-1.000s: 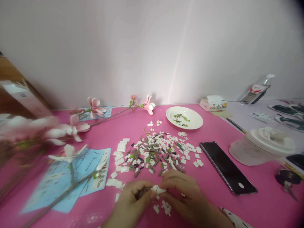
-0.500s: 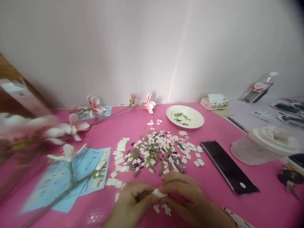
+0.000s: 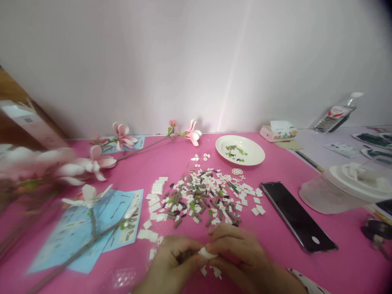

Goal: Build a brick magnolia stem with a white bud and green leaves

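Between the fingertips of both hands is a small white building-block piece (image 3: pixel 207 253), partly covered by the fingers. My left hand (image 3: pixel 173 261) pinches it from the left, and my right hand (image 3: pixel 240 255) grips it from the right. Just under the hands lie a few loose white pieces (image 3: pixel 216 272) on the pink tabletop. Beyond the fingertips spreads a pile of building-block pieces (image 3: pixel 199 196) in white, brown, green and black. White flat pieces (image 3: pixel 157 188) lie grouped along the pile's left side.
Assembled magnolia branches (image 3: pixel 92 237) and blue instruction sheets (image 3: pixel 70 232) lie at the left. A white plate (image 3: pixel 240 161) with green pieces stands behind the pile. To the right are a phone (image 3: pixel 297 216), a lidded plastic cup (image 3: pixel 318 194), a tissue pack (image 3: pixel 278 131) and a bottle (image 3: pixel 333 118).
The white piece between my fingers has turned slightly and shows a smoother, rounder side. Both hands keep their hold, and the view has shifted a little.
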Action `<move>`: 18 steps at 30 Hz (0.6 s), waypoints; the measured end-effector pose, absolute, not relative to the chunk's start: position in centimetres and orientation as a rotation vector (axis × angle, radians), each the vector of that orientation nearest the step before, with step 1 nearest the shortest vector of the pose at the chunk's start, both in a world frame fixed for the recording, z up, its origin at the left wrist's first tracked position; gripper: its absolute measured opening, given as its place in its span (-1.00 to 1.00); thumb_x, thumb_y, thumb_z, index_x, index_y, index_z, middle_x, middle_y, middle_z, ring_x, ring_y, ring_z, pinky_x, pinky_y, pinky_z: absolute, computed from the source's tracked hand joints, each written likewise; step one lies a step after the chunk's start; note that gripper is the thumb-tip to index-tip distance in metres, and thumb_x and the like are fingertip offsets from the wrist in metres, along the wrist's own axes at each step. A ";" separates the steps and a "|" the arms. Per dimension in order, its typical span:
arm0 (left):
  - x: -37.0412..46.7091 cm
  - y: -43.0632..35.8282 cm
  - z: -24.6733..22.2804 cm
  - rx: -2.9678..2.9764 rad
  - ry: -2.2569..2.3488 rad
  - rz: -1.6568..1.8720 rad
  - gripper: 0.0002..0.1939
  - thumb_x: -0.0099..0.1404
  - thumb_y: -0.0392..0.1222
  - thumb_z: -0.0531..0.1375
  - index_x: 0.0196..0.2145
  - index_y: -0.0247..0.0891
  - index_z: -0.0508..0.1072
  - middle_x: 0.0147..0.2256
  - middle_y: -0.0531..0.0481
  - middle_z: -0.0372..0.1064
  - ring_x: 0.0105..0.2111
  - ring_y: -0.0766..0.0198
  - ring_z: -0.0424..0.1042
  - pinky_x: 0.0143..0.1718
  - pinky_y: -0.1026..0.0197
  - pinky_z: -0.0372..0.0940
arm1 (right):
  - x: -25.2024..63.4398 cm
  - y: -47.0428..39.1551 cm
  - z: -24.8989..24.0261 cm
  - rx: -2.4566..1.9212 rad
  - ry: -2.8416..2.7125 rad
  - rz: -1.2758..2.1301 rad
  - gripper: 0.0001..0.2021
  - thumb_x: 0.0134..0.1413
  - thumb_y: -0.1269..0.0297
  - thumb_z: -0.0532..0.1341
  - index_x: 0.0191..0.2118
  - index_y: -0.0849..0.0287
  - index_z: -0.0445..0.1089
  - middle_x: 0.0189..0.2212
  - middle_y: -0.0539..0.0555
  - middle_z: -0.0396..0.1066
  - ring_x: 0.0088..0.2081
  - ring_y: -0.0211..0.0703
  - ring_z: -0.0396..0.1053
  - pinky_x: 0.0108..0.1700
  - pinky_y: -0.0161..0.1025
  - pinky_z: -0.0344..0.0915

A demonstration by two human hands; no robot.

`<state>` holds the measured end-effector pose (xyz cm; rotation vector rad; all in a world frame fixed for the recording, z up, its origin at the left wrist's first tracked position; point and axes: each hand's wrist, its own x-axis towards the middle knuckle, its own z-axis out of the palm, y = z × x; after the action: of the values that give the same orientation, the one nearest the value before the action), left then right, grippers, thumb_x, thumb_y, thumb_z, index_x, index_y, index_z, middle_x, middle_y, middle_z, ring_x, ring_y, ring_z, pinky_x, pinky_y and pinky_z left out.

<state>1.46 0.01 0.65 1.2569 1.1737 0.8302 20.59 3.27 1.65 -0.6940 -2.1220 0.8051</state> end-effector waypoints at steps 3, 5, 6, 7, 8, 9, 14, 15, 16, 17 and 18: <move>1.5 0.0 0.7 1.215 1.136 0.853 -0.73 0.18 -0.02 0.24 -0.48 -0.28 0.60 -0.52 -0.12 0.52 -0.48 0.13 0.43 -0.44 0.22 0.25 | 20.3 3.2 1.9 -0.719 -2.093 0.820 -0.87 0.09 0.44 0.28 -0.22 0.10 0.45 -0.35 0.08 0.48 -0.27 -0.17 0.46 -0.22 -0.30 0.43; 1.5 0.1 0.8 1.154 1.105 0.883 -0.75 0.16 -0.03 0.27 -0.45 -0.28 0.60 -0.52 -0.09 0.51 -0.48 0.15 0.43 -0.43 0.23 0.26 | 20.1 3.2 2.3 -0.739 -2.058 0.821 -0.89 0.08 0.43 0.28 -0.26 0.10 0.44 -0.37 0.06 0.49 -0.29 -0.18 0.46 -0.26 -0.33 0.42; 1.5 0.1 0.9 1.116 1.094 0.891 -0.75 0.15 -0.02 0.28 -0.43 -0.27 0.60 -0.52 -0.08 0.51 -0.48 0.17 0.43 -0.43 0.23 0.26 | 19.9 3.2 2.4 -0.749 -2.043 0.826 -0.90 0.08 0.43 0.28 -0.27 0.10 0.43 -0.38 0.05 0.49 -0.30 -0.18 0.46 -0.28 -0.34 0.41; 1.6 0.1 1.1 1.081 1.084 0.892 -0.74 0.14 0.00 0.29 -0.42 -0.27 0.60 -0.52 -0.06 0.50 -0.48 0.18 0.42 -0.42 0.24 0.25 | 19.9 3.2 2.6 -0.762 -2.030 0.835 -0.91 0.08 0.43 0.28 -0.29 0.10 0.42 -0.40 0.04 0.49 -0.32 -0.19 0.45 -0.30 -0.34 0.40; 1.6 0.1 1.2 1.052 1.069 0.887 -0.73 0.13 0.02 0.29 -0.42 -0.26 0.60 -0.52 -0.04 0.49 -0.47 0.20 0.41 -0.41 0.24 0.25 | 19.8 3.2 2.7 -0.779 -2.024 0.851 -0.92 0.08 0.42 0.28 -0.29 0.10 0.42 -0.42 0.03 0.48 -0.33 -0.19 0.44 -0.31 -0.33 0.38; 1.6 0.1 1.3 1.021 1.053 0.882 -0.71 0.12 0.05 0.30 -0.42 -0.26 0.60 -0.51 -0.03 0.48 -0.47 0.22 0.39 -0.39 0.25 0.24 | 19.8 3.1 2.7 -0.794 -2.020 0.870 -0.93 0.09 0.41 0.28 -0.30 0.10 0.41 -0.43 0.02 0.47 -0.34 -0.19 0.43 -0.31 -0.33 0.37; 2.0 -0.1 1.3 0.796 0.940 0.843 -0.67 0.08 0.10 0.32 -0.48 -0.26 0.57 -0.65 0.14 0.22 -0.63 0.41 0.10 -0.53 0.32 0.07 | 20.1 3.0 2.4 -0.869 -2.026 1.016 -0.96 0.10 0.33 0.27 -0.30 0.09 0.41 -0.42 0.00 0.43 -0.36 -0.19 0.38 -0.32 -0.29 0.31; 2.0 -0.2 1.2 0.742 0.913 0.839 -0.66 0.09 0.10 0.31 -0.51 -0.26 0.56 -0.68 0.17 0.15 -0.66 0.44 0.03 -0.57 0.33 0.00 | 20.1 3.0 2.4 -0.883 -2.017 1.053 -0.97 0.10 0.33 0.27 -0.30 0.10 0.41 -0.43 -0.01 0.42 -0.37 -0.20 0.38 -0.31 -0.30 0.30; 1.9 -0.3 1.2 0.696 0.887 0.836 -0.66 0.10 0.10 0.31 -0.52 -0.26 0.54 -0.69 0.18 0.11 -0.68 0.45 -0.02 -0.60 0.33 -0.05 | 20.2 3.0 2.4 -0.891 -2.003 1.091 -0.98 0.10 0.34 0.27 -0.31 0.10 0.42 -0.43 -0.02 0.41 -0.37 -0.21 0.37 -0.31 -0.31 0.29; 1.9 -0.4 1.1 0.663 0.872 0.826 -0.66 0.11 0.10 0.30 -0.53 -0.26 0.53 -0.70 0.18 0.11 -0.68 0.45 -0.02 -0.62 0.33 -0.08 | 20.2 3.1 2.4 -0.898 -1.987 1.130 -0.99 0.10 0.34 0.26 -0.32 0.11 0.42 -0.44 -0.03 0.41 -0.37 -0.22 0.37 -0.31 -0.32 0.28; 1.7 -0.5 1.1 0.653 0.866 0.810 -0.66 0.13 0.10 0.29 -0.52 -0.26 0.52 -0.69 0.17 0.14 -0.68 0.45 0.00 -0.63 0.33 -0.10 | 20.2 3.2 2.5 -0.904 -1.969 1.166 -0.99 0.10 0.35 0.26 -0.33 0.11 0.42 -0.45 -0.04 0.40 -0.38 -0.23 0.36 -0.31 -0.32 0.27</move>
<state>1.71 -0.48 1.08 0.6527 0.8660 0.8097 20.15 3.16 2.48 -0.9042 -1.9692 1.1663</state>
